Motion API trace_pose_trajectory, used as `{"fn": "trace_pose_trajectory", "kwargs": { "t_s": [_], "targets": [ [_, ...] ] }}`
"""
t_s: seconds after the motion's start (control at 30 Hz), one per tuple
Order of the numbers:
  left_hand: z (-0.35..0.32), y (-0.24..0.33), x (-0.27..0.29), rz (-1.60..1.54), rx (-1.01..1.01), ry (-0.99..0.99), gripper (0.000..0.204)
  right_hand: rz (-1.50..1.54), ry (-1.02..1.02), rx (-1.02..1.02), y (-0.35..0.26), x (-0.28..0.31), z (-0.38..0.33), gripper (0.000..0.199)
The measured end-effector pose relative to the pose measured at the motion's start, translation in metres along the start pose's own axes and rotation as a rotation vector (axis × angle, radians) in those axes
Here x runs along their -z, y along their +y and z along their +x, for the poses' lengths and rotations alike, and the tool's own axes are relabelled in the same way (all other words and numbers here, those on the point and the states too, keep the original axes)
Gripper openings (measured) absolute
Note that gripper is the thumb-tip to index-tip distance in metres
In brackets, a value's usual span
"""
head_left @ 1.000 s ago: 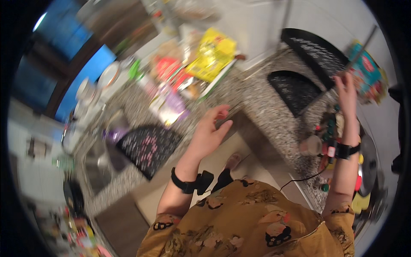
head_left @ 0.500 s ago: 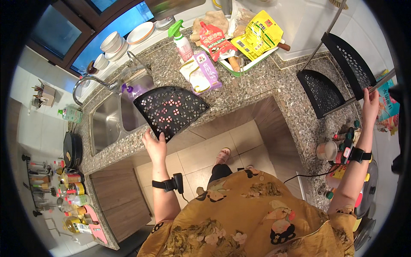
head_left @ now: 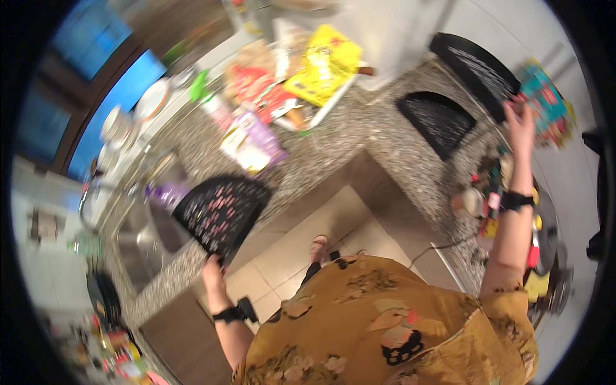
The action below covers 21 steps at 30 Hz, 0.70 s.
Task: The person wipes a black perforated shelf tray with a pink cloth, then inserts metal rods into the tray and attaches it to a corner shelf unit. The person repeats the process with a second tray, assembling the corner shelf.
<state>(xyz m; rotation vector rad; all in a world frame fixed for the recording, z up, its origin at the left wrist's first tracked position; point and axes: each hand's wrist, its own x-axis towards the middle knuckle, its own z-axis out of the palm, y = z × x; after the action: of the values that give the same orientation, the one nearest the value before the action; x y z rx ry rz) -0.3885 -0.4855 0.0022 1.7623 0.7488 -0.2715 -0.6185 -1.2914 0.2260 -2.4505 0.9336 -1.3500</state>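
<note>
My left hand (head_left: pixel 213 273) is closed at the near corner of a loose black quarter-round shelf panel (head_left: pixel 221 208) with cut-out holes. That panel spans the counter edge beside the sink. On the right, my right hand (head_left: pixel 520 122) grips the corner rack at its upper black shelf (head_left: pixel 478 67), near a metal pole. The rack's other black shelf (head_left: pixel 437 120) sits lower and to the left, over the counter. Motion blur smears the hole patterns and my fingertips.
A metal sink (head_left: pixel 138 237) lies at left. Behind the panel are a purple-and-white bag (head_left: pixel 253 144), a spray bottle (head_left: pixel 217 109) and a tray with a yellow packet (head_left: pixel 326 64). Jars (head_left: pixel 471 202) stand by my right forearm. A teal packet (head_left: pixel 544 102) is beside my right hand.
The whole view has turned and blurred, so the counter things appear further left. My left fingers, spread before, now close at the panel's corner. My right hand stays at the rack.
</note>
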Motion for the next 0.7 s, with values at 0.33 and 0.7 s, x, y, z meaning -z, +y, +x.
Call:
{"fn": "trace_pose_trajectory", "kwargs": {
  "t_s": [0.33,0.7],
  "targets": [
    [-0.031,0.049,0.034,-0.602,-0.238,-0.029,0.01,-0.003,0.036,-0.148,-0.066,0.015,-0.011,0.03],
    [-0.094,0.066,-0.015,-0.52,-0.246,-0.109,0.027,-0.079,-0.133,-0.208,-0.071,0.017,-0.012,0.027]
  ]
}}
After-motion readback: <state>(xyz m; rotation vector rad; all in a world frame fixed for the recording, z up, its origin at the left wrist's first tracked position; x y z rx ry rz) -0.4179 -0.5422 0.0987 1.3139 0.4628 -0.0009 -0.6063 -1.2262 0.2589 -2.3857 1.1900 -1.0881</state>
